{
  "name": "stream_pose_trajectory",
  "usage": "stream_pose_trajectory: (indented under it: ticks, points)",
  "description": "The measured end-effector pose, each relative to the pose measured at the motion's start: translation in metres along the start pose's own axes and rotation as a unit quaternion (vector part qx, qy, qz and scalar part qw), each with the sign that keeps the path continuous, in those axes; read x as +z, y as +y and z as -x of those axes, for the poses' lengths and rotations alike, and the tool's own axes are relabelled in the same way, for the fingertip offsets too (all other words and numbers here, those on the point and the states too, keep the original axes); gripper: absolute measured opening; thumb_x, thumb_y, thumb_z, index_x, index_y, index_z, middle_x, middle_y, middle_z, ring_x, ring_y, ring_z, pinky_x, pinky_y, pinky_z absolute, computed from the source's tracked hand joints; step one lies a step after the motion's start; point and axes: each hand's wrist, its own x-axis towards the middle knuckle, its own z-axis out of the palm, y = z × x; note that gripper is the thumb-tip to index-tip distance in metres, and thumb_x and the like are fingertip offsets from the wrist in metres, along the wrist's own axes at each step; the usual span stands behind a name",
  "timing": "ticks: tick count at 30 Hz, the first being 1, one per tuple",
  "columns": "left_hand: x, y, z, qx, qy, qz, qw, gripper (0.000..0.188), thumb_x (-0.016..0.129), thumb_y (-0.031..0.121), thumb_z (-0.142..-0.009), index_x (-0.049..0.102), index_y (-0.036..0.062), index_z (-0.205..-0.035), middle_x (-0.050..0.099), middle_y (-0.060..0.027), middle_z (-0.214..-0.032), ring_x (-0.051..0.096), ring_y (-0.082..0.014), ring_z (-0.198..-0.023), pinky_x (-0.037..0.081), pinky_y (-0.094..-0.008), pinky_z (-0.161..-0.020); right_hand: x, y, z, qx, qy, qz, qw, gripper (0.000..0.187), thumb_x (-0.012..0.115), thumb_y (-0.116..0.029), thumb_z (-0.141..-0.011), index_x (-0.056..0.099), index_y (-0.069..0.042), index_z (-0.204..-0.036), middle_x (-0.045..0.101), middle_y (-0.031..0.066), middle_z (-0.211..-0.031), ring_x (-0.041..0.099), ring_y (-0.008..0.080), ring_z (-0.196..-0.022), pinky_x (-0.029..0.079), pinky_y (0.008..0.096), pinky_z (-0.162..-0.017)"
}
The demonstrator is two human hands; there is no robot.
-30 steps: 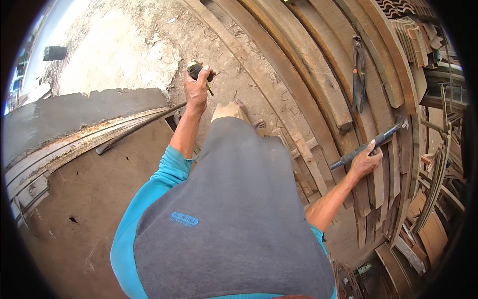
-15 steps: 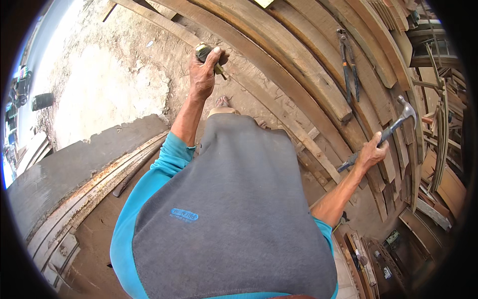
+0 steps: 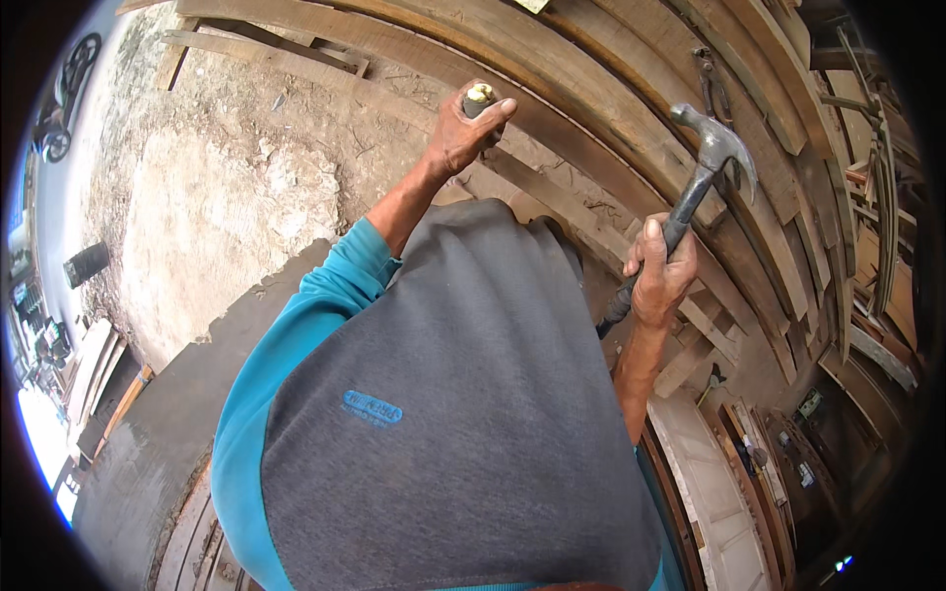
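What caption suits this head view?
Right hand raises a claw hammer; left hand grips a dark-handled tool over wooden planks.

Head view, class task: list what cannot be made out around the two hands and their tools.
1. Chisel in the left hand: only its butt end shows; fist hides the rest.
2. Hammer grip: covered by the right hand.
3. The work directly below: blocked by the person's grey and blue shirt.
4. Tools hanging on the planks: too small and bent at the rim.

A dark claw hammer [image 3: 711,163] tilts head-up in the upper right of the frame; a dark-handled tool [image 3: 480,99] with pale butt end sits top centre.
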Motion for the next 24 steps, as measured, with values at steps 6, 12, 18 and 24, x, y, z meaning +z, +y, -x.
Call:
stream_pose_trajectory:
  ticks: [6,12,18,24]
  points:
    - [0.000,0.000,0.000,0.030,-0.025,0.013,0.999,0.028,0.074,0.029,-0.094,0.056,0.0086,-0.086,0.056,0.0021,-0.068,0.052,-0.0069,-0.059,0.042,-0.0243,-0.052,0.024,-0.013,-0.015,-0.007,-0.108,0.032,0.994,0.021,0.063,-0.015,-0.096,0.058,0.002,-0.108,0.057,0.0038,-0.072,0.053,0.0087,-0.055,0.044,0.0263,-0.050]
    - [0.004,0.004,0.003,0.014,-0.048,-0.030,0.998,0.028,0.077,0.027,-0.092,0.056,0.0090,-0.083,0.055,0.0031,-0.068,0.050,-0.0059,-0.059,0.041,-0.0245,-0.053,0.037,-0.019,-0.021,0.004,-0.141,0.161,0.977,0.030,0.069,-0.018,-0.094,0.060,0.001,-0.114,0.061,0.0053,-0.078,0.058,0.0102,-0.065,0.049,0.0289,-0.061]
    - [0.009,0.006,0.007,0.061,-0.062,-0.128,0.988,0.022,0.080,0.020,-0.088,0.061,0.0088,-0.085,0.058,0.0051,-0.073,0.051,-0.0037,-0.067,0.043,-0.0230,-0.058,0.045,-0.055,-0.017,-0.081,-0.127,0.175,0.973,0.037,0.071,-0.017,-0.092,0.059,0.002,-0.121,0.063,0.0070,-0.087,0.059,0.0134,-0.077,0.051,0.0312,-0.073]
    - [0.007,0.005,0.006,0.050,-0.030,-0.057,0.997,0.022,0.080,0.014,-0.088,0.060,0.0083,-0.087,0.057,0.0057,-0.075,0.051,-0.0030,-0.068,0.043,-0.0214,-0.059,0.053,-0.060,-0.014,-0.152,-0.111,0.160,0.969,0.036,0.072,-0.015,-0.092,0.059,0.002,-0.122,0.066,0.0083,-0.091,0.063,0.0151,-0.081,0.052,0.0309,-0.075]
